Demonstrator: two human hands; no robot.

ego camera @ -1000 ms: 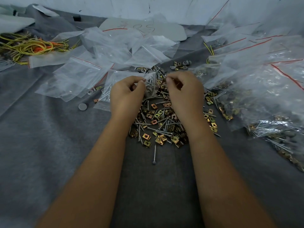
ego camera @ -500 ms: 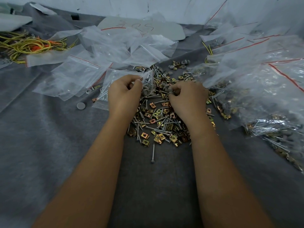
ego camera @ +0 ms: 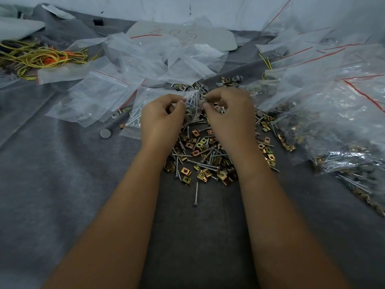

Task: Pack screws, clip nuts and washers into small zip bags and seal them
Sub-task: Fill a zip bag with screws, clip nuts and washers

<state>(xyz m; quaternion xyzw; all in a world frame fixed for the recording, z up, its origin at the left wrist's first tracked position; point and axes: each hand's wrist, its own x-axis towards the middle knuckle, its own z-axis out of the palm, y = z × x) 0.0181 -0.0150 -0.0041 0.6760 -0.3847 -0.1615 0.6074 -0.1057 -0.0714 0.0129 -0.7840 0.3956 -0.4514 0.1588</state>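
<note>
A loose heap of screws, brass clip nuts and grey washers (ego camera: 205, 157) lies on the grey cloth between my forearms. My left hand (ego camera: 161, 119) pinches the mouth of a small clear zip bag (ego camera: 145, 103) that holds several screws and grey washers. My right hand (ego camera: 229, 113) is curled just right of the bag's mouth, its fingertips pinching a small piece at the opening; what it pinches is too small to tell. A single screw (ego camera: 196, 193) lies apart at the near edge of the heap.
Empty zip bags with red seals (ego camera: 100, 90) are spread at the back left. Filled bags (ego camera: 333, 126) are piled on the right. Yellow and orange wires (ego camera: 39, 58) lie far left. A grey disc (ego camera: 105, 133) sits left of my left hand.
My right hand dipped to the heap half a second ago and has come back up to the bag's mouth. My left hand kept its hold on the bag.
</note>
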